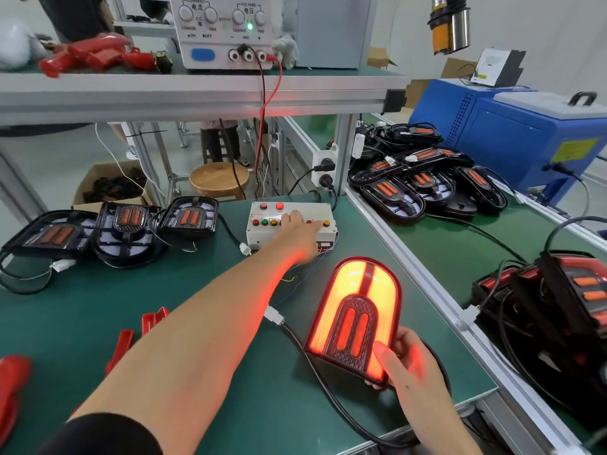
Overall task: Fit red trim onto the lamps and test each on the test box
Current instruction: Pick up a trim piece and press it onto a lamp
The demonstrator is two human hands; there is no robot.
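STEP: testing one lamp | right hand [409, 359] fingers grip lit tail lamp [354, 315] above counter [197, 287] front-right | left hand [297, 224] fingers extended, pressing test box [259, 234] buttons | DONE: trim apparently fitted, lamp glows | LEFT: three untrimmed lamps [131, 224] far left; loose red trim pieces [123, 346] near left.

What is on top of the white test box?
Red, green and yellow buttons, and the left hand resting on the test box. The buttons under that hand are hidden.
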